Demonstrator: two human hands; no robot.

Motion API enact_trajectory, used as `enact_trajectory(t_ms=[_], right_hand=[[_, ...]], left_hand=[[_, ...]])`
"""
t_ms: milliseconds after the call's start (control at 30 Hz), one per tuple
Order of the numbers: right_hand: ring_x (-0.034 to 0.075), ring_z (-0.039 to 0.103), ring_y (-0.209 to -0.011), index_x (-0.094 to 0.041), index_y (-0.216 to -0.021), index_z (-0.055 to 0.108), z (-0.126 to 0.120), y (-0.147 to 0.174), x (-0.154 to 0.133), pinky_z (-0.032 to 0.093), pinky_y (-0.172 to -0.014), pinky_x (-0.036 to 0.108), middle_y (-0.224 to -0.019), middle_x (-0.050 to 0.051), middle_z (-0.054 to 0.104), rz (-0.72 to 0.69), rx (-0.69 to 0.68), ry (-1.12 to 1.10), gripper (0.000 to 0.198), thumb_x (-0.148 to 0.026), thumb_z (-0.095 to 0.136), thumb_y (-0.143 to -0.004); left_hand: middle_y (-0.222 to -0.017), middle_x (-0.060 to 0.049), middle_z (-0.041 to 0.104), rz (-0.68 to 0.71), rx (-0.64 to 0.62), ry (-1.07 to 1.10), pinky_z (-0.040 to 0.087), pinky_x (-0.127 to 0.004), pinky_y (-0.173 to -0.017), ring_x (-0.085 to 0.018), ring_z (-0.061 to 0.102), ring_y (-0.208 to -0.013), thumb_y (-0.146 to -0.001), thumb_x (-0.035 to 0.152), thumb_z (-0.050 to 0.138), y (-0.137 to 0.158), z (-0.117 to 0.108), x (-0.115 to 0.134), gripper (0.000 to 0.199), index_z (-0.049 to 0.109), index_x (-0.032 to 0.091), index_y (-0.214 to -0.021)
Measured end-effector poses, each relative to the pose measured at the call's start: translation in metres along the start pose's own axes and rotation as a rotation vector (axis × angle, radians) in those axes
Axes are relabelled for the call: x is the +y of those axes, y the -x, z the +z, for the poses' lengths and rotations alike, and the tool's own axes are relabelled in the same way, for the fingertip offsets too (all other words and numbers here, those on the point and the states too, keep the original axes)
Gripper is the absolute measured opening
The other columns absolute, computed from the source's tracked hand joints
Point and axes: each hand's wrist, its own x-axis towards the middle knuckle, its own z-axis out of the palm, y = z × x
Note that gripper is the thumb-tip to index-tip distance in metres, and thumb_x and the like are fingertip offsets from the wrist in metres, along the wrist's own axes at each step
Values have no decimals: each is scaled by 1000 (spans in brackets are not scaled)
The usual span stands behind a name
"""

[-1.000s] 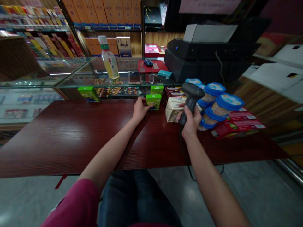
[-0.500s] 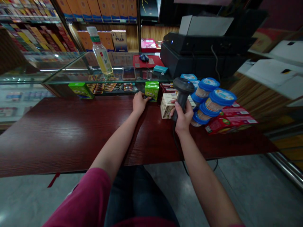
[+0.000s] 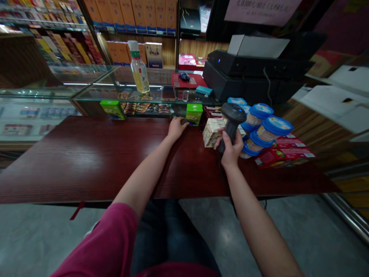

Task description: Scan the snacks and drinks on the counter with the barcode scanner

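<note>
Black, pistol-shaped scanner (image 3: 232, 122) sits gripped in right hand (image 3: 230, 147); left hand (image 3: 176, 128) fingers rest loose against green carton (image 3: 194, 114).

The right hand (image 3: 230, 148) grips a black barcode scanner (image 3: 233, 117) upright by its handle, fingers (image 3: 221, 136) wrapped around it. Just beyond those fingers lies a cream carton (image 3: 211, 132); to their right, blue-lidded tubs (image 3: 266, 129) are stacked over red packets (image 3: 284, 154). The left hand (image 3: 176, 128) rests on the dark red desk (image 3: 86, 154), its fingers (image 3: 184, 124) touching a green box (image 3: 194, 114).
</note>
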Motion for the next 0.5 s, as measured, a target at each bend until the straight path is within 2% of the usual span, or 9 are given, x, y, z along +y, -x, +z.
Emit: enact_trajectory(t_ms=[67,133,233,300,367,433,500], right_hand=[[15,59,-51,-26,-101,64,2,9,-6,51,-47,33,-97,5,73,-6,-13,-5,31,-49,78,-86],[12,55,-48,-26,-101,65,9,20,-15,48,-44,31,-96,4,74,13,-70,-19,30,-49,78,-87],[11,54,-47,-26,-102,67,29,34,-29,45,-41,29,-98,4,77,142,-263,-84,25,-45,77,-89],[11,55,-47,-25,-100,69,49,38,-34,45,-40,28,-101,5,79,251,-411,-121,22,-43,77,-90],[11,54,-46,-24,-100,69,74,37,-31,44,-40,28,-104,7,81,330,-524,-150,24,-45,77,-89],[10,55,-46,-23,-101,69,101,33,-22,43,-41,27,-107,9,83,399,-600,-184,29,-47,77,-87],[11,57,-47,-22,-99,68,127,31,-8,45,-42,27,-108,10,84,480,-656,-224,35,-50,78,-83]], left_hand=[[-123,-14,71,62,5,17,54,-38,-108,-27,69,-117,-96,19,70,9,-22,-18,26,74,15,-122],[-126,-13,70,102,64,1,55,-37,-106,-26,69,-117,-97,15,65,24,-53,-43,26,73,18,-122],[-131,-11,67,88,263,-61,53,-41,-112,-28,64,-128,-96,16,66,47,-113,-85,28,70,25,-122],[-136,-13,63,13,452,-90,47,-45,-120,-31,58,-138,-93,17,69,58,-151,-112,33,65,27,-124],[-140,-15,58,-102,628,-80,41,-49,-127,-32,52,-144,-88,14,74,60,-179,-137,44,59,26,-128],[-145,-18,53,-222,734,-37,35,-53,-130,-34,47,-149,-83,12,79,55,-195,-158,58,53,23,-133],[-150,-22,48,-326,756,14,32,-54,-132,-36,43,-152,-78,13,84,46,-198,-174,71,48,20,-138]])
